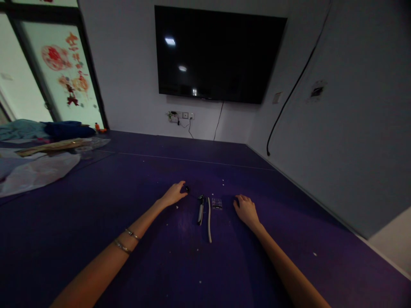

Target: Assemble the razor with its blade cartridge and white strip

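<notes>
straight ahead, two bare forearms reach out over a wide, dark purple table (pixel 96 239) in a dim room.

the left hand (pixel 173 194) lies palm down, fingers loosely curled, its fingertips touching a small black object (pixel 187 188); it is too small and dark to name, and i cannot tell whether the fingers grip it or only rest against it. two thin bracelets (pixel 127 239) circle the left forearm.

the right hand (pixel 245 209) rests flat on the table, palm down, fingers slightly bent and a little spread, holding nothing.

between the hands lie three things, side by side. nearest the left hand is a slim dark tool (pixel 201 210) with a metal tip, pointing away from the person. just right of it lies a pale, thin cable piece (pixel 209 220), running nearly parallel and reaching closer to the person. right of that, near the right hand's fingers, sits a small clear packet (pixel 217 203) with dark bits inside.

tiny white flecks dot the table around them.

a large black screen (pixel 218 55) hangs on the far wall, unlit, with a wall socket (pixel 181 115) below it. at far left lie crumpled cloth and plastic (pixel 35 169) before a glass door with red paper decorations (pixel 61 64).
</notes>
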A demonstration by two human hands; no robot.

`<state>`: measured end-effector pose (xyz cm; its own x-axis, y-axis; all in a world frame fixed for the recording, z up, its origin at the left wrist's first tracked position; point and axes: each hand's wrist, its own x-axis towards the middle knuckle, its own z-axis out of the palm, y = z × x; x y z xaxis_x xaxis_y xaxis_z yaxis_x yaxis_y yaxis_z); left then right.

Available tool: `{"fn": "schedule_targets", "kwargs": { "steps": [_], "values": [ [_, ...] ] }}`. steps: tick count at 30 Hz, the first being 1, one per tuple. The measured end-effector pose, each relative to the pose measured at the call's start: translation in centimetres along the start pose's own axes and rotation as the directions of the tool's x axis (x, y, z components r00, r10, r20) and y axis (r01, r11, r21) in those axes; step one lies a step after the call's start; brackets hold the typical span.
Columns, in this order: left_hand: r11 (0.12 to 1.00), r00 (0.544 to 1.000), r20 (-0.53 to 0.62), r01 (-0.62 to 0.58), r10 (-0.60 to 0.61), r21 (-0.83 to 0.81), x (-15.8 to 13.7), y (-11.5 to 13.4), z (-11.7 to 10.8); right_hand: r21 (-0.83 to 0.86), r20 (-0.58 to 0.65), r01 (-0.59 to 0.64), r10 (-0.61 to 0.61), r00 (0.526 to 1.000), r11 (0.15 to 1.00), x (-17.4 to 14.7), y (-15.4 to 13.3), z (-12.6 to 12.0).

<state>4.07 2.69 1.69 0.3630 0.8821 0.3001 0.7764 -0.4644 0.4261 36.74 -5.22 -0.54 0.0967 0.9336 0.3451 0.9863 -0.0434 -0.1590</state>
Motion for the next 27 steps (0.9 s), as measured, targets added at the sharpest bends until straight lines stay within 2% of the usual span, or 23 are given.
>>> {"fn": "schedule_targets", "kwargs": {
  "steps": [4, 12, 23, 27],
  "values": [
    [1.000, 1.000, -0.020, 0.010, -0.009, 0.024, 0.7, -1.0, 1.7, 0.003, -0.001, -0.006, 0.006, 1.000, 1.000, 0.1, 0.1, 0.1],
    [1.000, 0.998, -0.058, -0.007, 0.008, 0.017, 1.9, -1.3, 2.6, 0.019, 0.000, -0.008, 0.008, 1.000, 1.000, 0.0, 0.0, -0.1],
    [1.000, 0.997, -0.081, 0.010, -0.011, -0.009, 2.0, -0.4, 2.4, 0.029, 0.010, -0.017, 0.017, 1.000, 0.999, -0.1, -0.2, -0.3],
    [0.998, 0.994, -0.110, -0.014, 0.007, -0.061, 1.7, 1.2, 1.7, 0.033, 0.010, -0.018, 0.018, 1.000, 0.999, -0.1, -0.2, -0.4]
  ]
}}
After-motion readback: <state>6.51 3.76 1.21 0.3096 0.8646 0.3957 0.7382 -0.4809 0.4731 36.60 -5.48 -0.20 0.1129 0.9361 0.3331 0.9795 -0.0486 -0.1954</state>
